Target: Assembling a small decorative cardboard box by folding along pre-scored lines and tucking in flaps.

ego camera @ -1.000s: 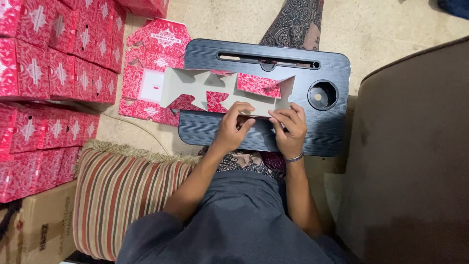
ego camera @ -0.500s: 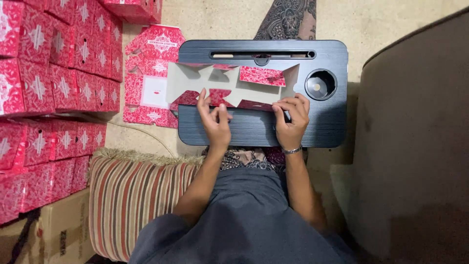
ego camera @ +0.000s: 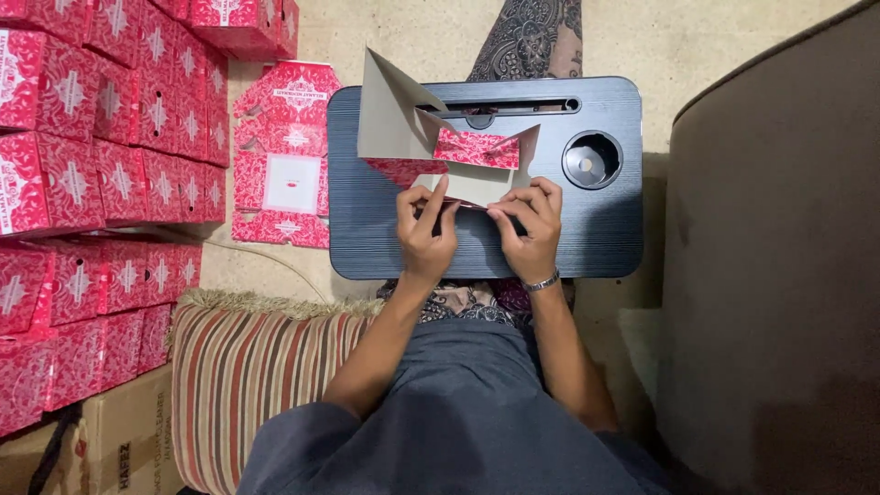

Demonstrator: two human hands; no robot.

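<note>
1. Left hand [ego camera: 426,229] grips the near edge of a red patterned cardboard box blank [ego camera: 431,137], fingers pinching a fold.
2. Right hand [ego camera: 527,225] pinches the same edge just beside it.
3. The blank lies partly folded on the dark lap desk [ego camera: 596,229], 1 grey flap upright.
4. Flat blanks [ego camera: 280,156] lie on the floor left of the desk; stacked red boxes [ego camera: 101,137] stand beyond them.

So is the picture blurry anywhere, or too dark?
Head view: sharp and evenly lit on the hands, left and right, folding the cardboard box blank; soft shadows fall under them on the black lap desk; the brown sofa at right goes dim.
</note>
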